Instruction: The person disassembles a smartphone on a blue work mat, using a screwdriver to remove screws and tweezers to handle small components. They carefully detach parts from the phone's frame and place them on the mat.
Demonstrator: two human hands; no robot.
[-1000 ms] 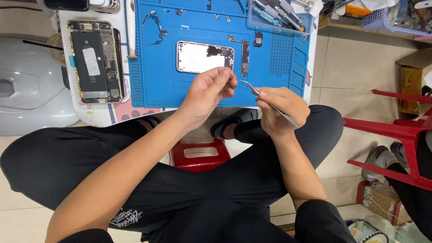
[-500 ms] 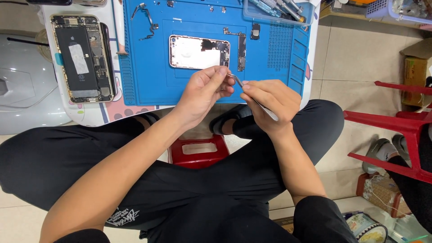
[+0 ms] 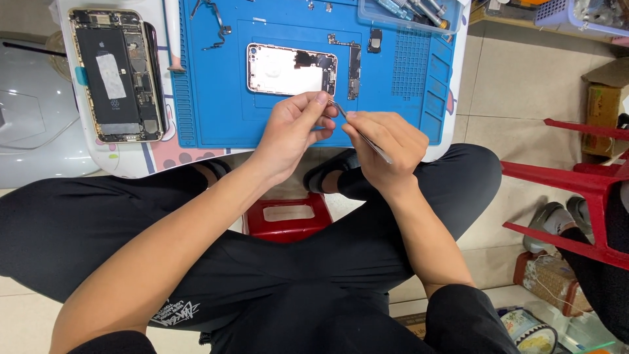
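Right hand (image 3: pixel 386 147) grasps tweezers (image 3: pixel 363 134), tip toward 10 o'clock, meeting the pinched fingertips of the left hand (image 3: pixel 295 131); phone shell (image 3: pixel 291 69) lies at 12 o'clock on blue mat (image 3: pixel 209 98).

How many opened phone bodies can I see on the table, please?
2. One opened phone with its dark battery lies left, beside the blue mat. One emptied phone shell lies on the mat, above both hands. Others may be out of view.

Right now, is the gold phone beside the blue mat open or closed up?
Open. The gold phone lies flat beside the blue mat with no cover on, so its black battery and inner parts show.
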